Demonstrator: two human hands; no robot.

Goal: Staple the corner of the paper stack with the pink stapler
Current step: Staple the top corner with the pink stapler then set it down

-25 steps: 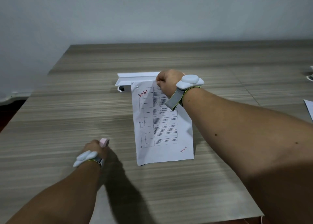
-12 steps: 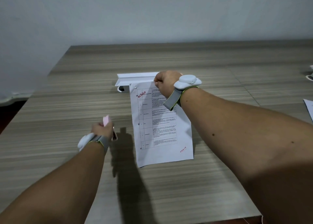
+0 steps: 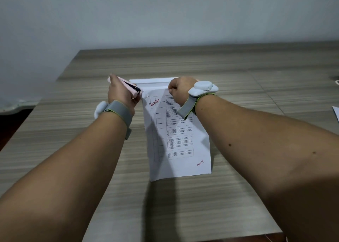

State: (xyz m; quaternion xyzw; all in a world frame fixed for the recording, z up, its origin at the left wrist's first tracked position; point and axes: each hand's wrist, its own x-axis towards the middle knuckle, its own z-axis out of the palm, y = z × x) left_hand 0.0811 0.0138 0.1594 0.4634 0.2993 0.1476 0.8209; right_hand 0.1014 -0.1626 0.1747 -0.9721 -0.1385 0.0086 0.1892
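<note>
I had the pink stapler [image 3: 126,87] gripped in my left hand [image 3: 122,93], fingers wrapped around its body so that the dark mouth end pointed right toward the top left corner of the paper stack [image 3: 178,137]. The tip of the stapler sat right at that corner, touching or just beside it; I could not tell from this angle whether the sheets were already inside the mouth, because my hand covered most of the tool. My right hand [image 3: 180,92] was closed in a pinch on the top edge of the stack, near the middle of that edge, holding the far end of the sheets up off the wooden table [image 3: 238,71] while the near end rested flat on it. Behind the stack lay a white, flat, folded piece [image 3: 152,81] that I could not identify, partly hidden by the paper and both hands. A small dark speck showed just inside the corner of the top sheet, but it was too small for me to call it a staple or a printed mark. So I judged the task at its late middle: the stapler was picked up and brought to the corner, the stack was steadied, and what remained was seating the corner fully in the mouth, squeezing, and then drawing the stapler away to check that the sheets held.
</note>
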